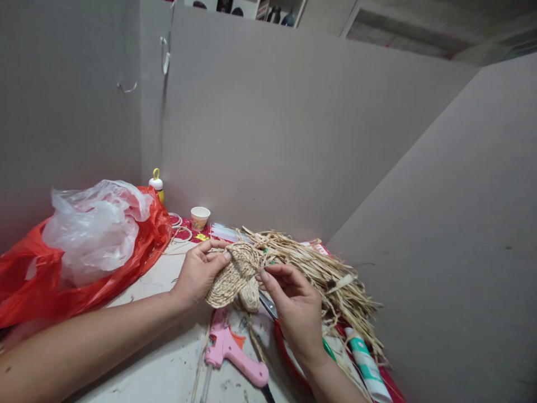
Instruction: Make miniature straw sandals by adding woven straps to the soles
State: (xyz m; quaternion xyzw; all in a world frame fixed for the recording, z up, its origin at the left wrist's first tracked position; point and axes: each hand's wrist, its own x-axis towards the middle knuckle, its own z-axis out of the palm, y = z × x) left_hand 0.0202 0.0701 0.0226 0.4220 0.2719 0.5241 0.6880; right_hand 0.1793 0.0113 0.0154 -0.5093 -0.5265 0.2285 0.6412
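Your left forearm (104, 341) crosses the lower left foreground, leading to the left hand (197, 277), whose thumb and fingers are pressed together over the upper left edge of a woven straw piece (235, 274). The piece is held between your two hands, above the pale work surface (155, 358), its broad rounded lobe slanting down toward you and a smaller lobe (250, 295) hanging below its right part. Your right hand (293, 310) meets the piece at its right edge, thumb and index fingertip drawn together in a pinch, the other fingers curled; whether the pinch takes the rim itself or a loose strand is hard to tell at this scale. Below the piece, and apart from both hands, lies a pink glue gun (239, 356). Scissors (268, 305) show a metal blade beside your right hand, which partly covers their red handle. Behind and to the right of that hand spreads a heap of dry straw (310, 263), with a teal-and-white tube (367, 364) near its lower end. Well to the left, a red plastic bag (157, 224) bears crumpled clear plastic (96, 235); a paper cup (200, 219) stands beyond your left hand.
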